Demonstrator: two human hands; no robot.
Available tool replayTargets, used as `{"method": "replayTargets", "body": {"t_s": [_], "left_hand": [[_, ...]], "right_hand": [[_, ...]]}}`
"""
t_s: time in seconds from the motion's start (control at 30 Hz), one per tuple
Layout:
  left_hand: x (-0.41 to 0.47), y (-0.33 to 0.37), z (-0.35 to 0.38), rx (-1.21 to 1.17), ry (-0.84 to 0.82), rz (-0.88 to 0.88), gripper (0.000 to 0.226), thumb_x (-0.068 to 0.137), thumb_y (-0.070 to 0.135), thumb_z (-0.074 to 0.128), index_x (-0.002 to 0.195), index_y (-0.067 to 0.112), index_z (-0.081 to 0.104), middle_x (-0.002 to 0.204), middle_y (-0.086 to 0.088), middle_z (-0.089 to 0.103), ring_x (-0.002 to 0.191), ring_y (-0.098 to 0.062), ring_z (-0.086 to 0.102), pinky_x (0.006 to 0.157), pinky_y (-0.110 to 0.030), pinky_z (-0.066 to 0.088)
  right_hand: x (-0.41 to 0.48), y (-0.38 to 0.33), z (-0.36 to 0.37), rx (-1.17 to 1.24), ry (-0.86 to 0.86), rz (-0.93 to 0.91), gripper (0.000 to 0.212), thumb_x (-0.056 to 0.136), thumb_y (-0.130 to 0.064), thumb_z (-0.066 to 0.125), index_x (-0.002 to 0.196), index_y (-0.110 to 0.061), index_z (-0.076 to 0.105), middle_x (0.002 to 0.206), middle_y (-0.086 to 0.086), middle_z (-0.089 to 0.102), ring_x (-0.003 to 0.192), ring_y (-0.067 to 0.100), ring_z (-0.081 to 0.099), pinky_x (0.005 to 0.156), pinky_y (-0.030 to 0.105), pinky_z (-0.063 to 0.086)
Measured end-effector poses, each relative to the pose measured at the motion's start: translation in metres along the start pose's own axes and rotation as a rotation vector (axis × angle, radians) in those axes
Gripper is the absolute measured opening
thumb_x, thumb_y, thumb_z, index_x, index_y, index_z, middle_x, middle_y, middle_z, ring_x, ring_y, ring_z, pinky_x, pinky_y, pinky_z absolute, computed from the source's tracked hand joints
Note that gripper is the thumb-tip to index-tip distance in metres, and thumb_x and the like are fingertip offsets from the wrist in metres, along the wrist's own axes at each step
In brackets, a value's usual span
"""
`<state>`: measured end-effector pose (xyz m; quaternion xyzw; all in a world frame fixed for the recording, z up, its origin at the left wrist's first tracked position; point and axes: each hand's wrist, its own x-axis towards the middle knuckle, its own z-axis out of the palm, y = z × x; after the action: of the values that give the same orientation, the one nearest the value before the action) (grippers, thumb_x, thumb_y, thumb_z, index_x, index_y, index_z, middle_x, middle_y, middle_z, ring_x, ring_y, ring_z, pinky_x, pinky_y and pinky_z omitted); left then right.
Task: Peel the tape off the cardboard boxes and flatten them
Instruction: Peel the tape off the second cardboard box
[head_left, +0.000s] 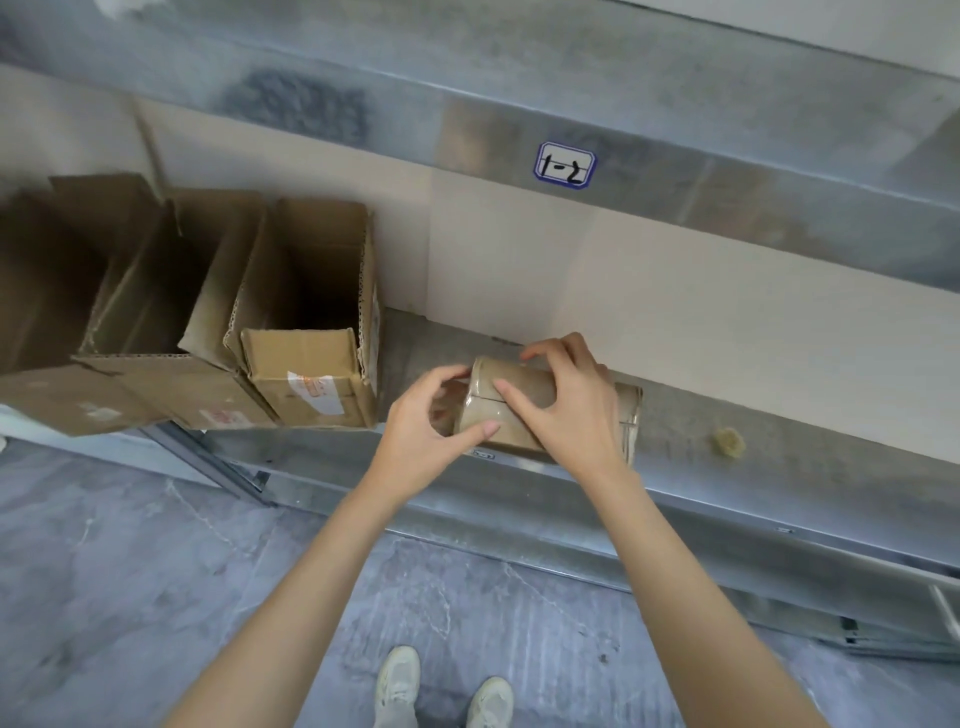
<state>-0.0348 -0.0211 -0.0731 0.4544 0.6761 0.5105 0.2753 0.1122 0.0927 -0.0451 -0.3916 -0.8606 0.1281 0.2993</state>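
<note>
One metal shelf (675, 431) carries all items. Three open cardboard boxes (156, 291) stand at its left end, mouths toward us. Just right of them a small taped box (519, 415) rests on the shelf deck. Both hands are clamped on it: our right hand (566, 410) over the top, our left hand (421, 431) round the left end. A tan wad (729, 442) lies well to the right.

Small box (519, 375) on shelf (779, 452); open boxes (311, 387) just left; wad (729, 442) well apart right.
</note>
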Motion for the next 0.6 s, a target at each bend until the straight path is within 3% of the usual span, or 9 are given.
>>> {"method": "replayTargets", "body": {"t_s": [0.13, 0.2, 0.27, 0.4, 0.5, 0.6], "left_hand": [[-0.001, 0.001, -0.007, -0.029, -0.078, -0.062, 0.05, 0.078, 0.026, 0.083, 0.12, 0.031, 0.058, 0.115, 0.025, 0.061, 0.107, 0.015, 0.055, 0.087, -0.012, 0.047], [-0.003, -0.001, -0.01, -0.054, -0.129, -0.098, 0.047, 0.079, 0.029, 0.081, 0.121, 0.027, 0.06, 0.113, 0.02, 0.065, 0.104, 0.012, 0.058, 0.08, -0.009, 0.047], [-0.003, -0.002, -0.013, -0.07, -0.15, -0.134, 0.052, 0.077, 0.04, 0.079, 0.124, 0.026, 0.061, 0.115, 0.015, 0.067, 0.104, 0.006, 0.061, 0.079, -0.011, 0.047], [0.013, 0.007, -0.018, -0.009, -0.089, -0.105, 0.058, 0.078, 0.064, 0.068, 0.125, 0.031, 0.062, 0.121, 0.02, 0.064, 0.116, 0.002, 0.056, 0.101, -0.032, 0.047], [0.031, 0.024, -0.014, 0.014, -0.129, -0.057, 0.054, 0.082, 0.061, 0.057, 0.125, 0.03, 0.063, 0.122, 0.021, 0.064, 0.119, 0.003, 0.055, 0.107, -0.037, 0.043], [0.046, 0.04, -0.006, 0.054, -0.254, -0.041, 0.049, 0.084, 0.045, 0.058, 0.128, 0.023, 0.064, 0.118, 0.012, 0.069, 0.114, 0.001, 0.06, 0.106, -0.031, 0.045]], "right_hand": [[-0.002, 0.002, 0.001, 0.021, 0.006, 0.006, 0.034, 0.078, -0.056, 0.07, 0.096, -0.03, 0.06, 0.102, -0.01, 0.051, 0.087, 0.012, 0.057, 0.071, 0.036, 0.05], [-0.003, 0.002, 0.001, 0.023, 0.006, 0.007, 0.035, 0.077, -0.057, 0.07, 0.097, -0.031, 0.059, 0.102, -0.011, 0.052, 0.089, 0.012, 0.057, 0.07, 0.037, 0.05], [-0.003, 0.0, 0.001, 0.023, 0.004, 0.005, 0.04, 0.077, -0.057, 0.07, 0.106, -0.032, 0.056, 0.103, -0.012, 0.053, 0.09, 0.012, 0.058, 0.072, 0.038, 0.051], [-0.007, -0.003, -0.002, 0.089, 0.027, 0.034, 0.065, 0.075, -0.053, 0.075, 0.127, -0.032, 0.042, 0.095, -0.016, 0.053, 0.087, 0.003, 0.053, 0.075, 0.033, 0.048], [-0.01, -0.004, -0.002, 0.099, 0.021, 0.067, 0.075, 0.073, -0.054, 0.076, 0.134, -0.031, 0.037, 0.092, -0.015, 0.053, 0.087, 0.004, 0.054, 0.078, 0.035, 0.049], [-0.01, -0.002, -0.001, 0.092, 0.017, 0.057, 0.078, 0.073, -0.049, 0.076, 0.135, -0.03, 0.035, 0.089, -0.015, 0.052, 0.086, 0.006, 0.055, 0.078, 0.035, 0.048]]}}
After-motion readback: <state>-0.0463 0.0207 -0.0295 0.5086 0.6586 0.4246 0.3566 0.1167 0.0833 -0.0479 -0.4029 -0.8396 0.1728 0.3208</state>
